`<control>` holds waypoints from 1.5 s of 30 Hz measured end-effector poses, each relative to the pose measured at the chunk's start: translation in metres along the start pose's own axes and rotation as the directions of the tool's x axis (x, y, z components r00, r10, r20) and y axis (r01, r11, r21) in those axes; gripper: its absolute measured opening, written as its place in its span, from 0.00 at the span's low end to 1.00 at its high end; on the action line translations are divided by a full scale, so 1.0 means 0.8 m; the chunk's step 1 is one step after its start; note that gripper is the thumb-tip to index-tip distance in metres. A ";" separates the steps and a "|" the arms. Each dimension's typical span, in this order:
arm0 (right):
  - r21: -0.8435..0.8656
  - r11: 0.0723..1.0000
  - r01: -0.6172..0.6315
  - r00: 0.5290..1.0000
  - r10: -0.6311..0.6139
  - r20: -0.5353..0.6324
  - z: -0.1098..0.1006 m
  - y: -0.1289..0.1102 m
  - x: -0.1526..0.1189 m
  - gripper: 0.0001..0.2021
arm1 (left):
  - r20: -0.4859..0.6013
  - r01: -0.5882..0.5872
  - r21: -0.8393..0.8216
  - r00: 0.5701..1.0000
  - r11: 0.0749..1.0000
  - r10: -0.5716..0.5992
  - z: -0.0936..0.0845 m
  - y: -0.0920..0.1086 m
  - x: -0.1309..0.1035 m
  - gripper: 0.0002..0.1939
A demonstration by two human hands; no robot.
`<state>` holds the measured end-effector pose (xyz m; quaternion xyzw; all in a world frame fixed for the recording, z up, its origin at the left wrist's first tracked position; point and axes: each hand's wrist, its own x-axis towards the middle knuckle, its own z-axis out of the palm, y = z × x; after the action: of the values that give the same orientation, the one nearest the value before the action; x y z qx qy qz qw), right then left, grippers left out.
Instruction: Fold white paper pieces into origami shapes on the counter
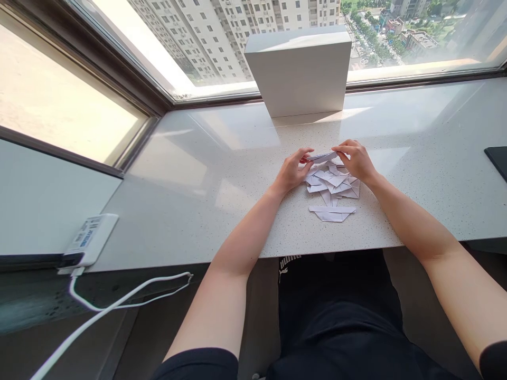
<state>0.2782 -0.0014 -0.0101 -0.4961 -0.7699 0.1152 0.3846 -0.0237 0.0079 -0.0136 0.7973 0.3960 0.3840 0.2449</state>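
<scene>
Between my two hands is a folded piece of white paper (pixel 322 157), held just above the far side of a paper pile. My left hand (pixel 293 170) grips its left end, thumb and fingers closed around it. The right end is pinched by the fingertips of my right hand (pixel 355 158). Below my hands lies a loose pile of folded white papers (pixel 332 182), with pointed corners and overlapping layers. One separate folded paper (pixel 332 214), boat-shaped with a straight upper band, lies flat nearer the counter's front edge.
A white box (pixel 301 79) stands upright by the window beyond my hands. At the left front corner of the speckled white counter (pixel 190 211) sits a white power adapter (pixel 93 237) with a white cable (pixel 119 303) hanging off it. A dark flat object (pixel 498 161) lies at the right edge.
</scene>
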 end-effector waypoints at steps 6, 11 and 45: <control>0.036 0.999 -0.012 1.000 0.013 -0.024 -0.001 -0.002 0.000 0.18 | 0.037 0.002 0.022 0.999 1.000 -0.002 -0.004 0.008 0.000 0.14; 0.030 0.999 0.026 0.999 -0.024 -0.042 0.000 -0.005 -0.001 0.18 | -0.035 0.023 -0.003 0.999 1.000 -0.023 -0.004 0.011 0.001 0.10; -0.009 1.000 0.010 0.999 -0.010 -0.035 0.001 -0.004 -0.001 0.20 | -0.056 0.052 -0.017 0.997 0.998 -0.053 -0.003 0.000 0.004 0.10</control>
<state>0.2755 -0.0038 -0.0092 -0.4958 -0.7660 0.1010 0.3966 -0.0244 0.0105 -0.0106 0.7735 0.4206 0.4029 0.2500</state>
